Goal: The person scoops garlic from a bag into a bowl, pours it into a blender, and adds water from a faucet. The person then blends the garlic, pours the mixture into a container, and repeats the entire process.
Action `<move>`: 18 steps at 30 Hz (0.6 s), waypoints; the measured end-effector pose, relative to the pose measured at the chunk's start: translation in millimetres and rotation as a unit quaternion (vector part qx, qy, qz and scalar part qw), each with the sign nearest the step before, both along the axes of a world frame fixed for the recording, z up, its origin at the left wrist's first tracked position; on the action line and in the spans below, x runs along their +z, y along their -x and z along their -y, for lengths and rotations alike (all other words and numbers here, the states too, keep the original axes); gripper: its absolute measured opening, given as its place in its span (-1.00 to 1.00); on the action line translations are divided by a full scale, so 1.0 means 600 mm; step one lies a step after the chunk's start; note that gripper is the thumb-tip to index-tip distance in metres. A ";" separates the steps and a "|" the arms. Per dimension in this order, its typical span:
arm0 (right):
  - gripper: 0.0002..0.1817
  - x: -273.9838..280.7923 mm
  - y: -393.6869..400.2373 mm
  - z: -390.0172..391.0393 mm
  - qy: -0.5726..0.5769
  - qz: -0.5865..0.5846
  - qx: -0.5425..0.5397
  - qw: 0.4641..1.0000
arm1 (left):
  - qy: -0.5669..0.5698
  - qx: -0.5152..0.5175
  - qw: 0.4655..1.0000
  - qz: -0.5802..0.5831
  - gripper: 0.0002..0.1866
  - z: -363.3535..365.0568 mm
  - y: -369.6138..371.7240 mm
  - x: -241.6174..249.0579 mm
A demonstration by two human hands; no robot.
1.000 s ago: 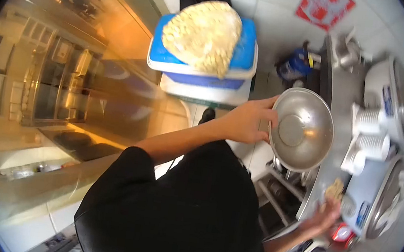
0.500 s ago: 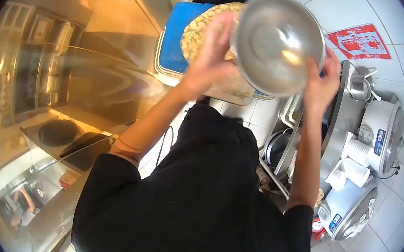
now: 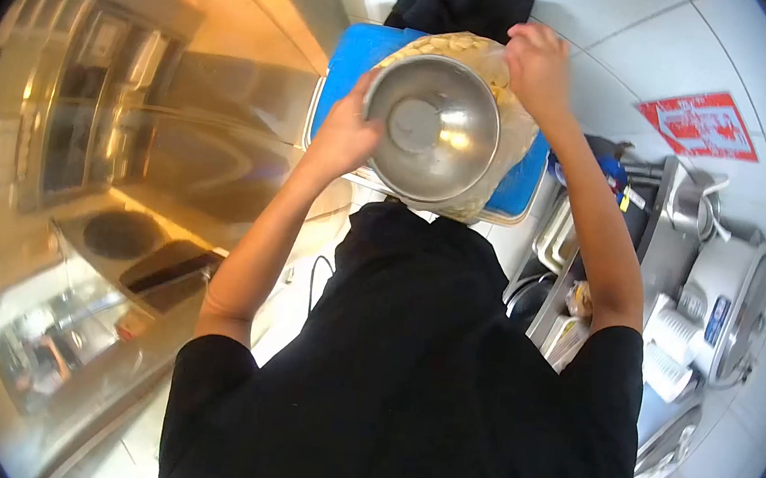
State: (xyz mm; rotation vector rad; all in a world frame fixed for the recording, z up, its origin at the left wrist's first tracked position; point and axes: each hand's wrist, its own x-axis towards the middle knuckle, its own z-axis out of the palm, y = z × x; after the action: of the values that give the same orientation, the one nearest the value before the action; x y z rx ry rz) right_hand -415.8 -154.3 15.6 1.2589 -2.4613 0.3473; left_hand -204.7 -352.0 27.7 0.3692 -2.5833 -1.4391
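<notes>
A steel bowl [image 3: 431, 129] with nothing in it sits over a plastic bag of pale yellow pieces [image 3: 452, 47]. Under the bag is a blue lid [image 3: 513, 190] on a light-coloured container. My left hand [image 3: 348, 131] grips the bowl's left rim, thumb on the inner side. Up and to the right, my right hand [image 3: 537, 66] is at the upper right edge of the bag, its fingers curled together; what they pinch is too small to make out.
Black cloth [image 3: 467, 1] hangs beyond the container. At the right stand a metal shelf [image 3: 652, 241], a steel pot [image 3: 690, 200], a rice cooker [image 3: 718, 296] and stacked white cups [image 3: 675, 331]. A shiny metal wall [image 3: 215, 135] runs along the left.
The bowl has moved left and down over the bag, with my left hand now on its rim. My right hand has let go of the bowl and moved up to the bag's edge.
</notes>
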 end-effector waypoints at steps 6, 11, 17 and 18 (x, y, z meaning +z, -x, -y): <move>-0.86 0.114 -0.025 0.029 0.183 -0.014 0.110 0.977 | 0.162 0.121 0.978 -0.041 -0.35 -0.050 0.052 0.048; -0.85 0.085 -0.010 -0.009 0.146 0.017 0.072 0.986 | 0.247 0.178 0.946 -0.108 -0.33 -0.119 0.049 0.025; -0.59 0.060 -0.065 -0.086 0.164 0.080 0.150 0.972 | 0.236 0.354 0.899 -0.105 -0.27 -0.086 -0.001 0.055; -0.53 0.060 -0.094 -0.089 0.069 0.192 0.188 0.961 | 0.217 0.363 0.902 -0.088 -0.27 -0.098 -0.007 0.080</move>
State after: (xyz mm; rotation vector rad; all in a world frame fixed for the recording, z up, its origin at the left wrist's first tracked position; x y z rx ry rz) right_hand -359.4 -101.0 51.8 1.7322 -2.4257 0.9237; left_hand -200.8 -293.4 76.0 0.9469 -2.1536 -0.5905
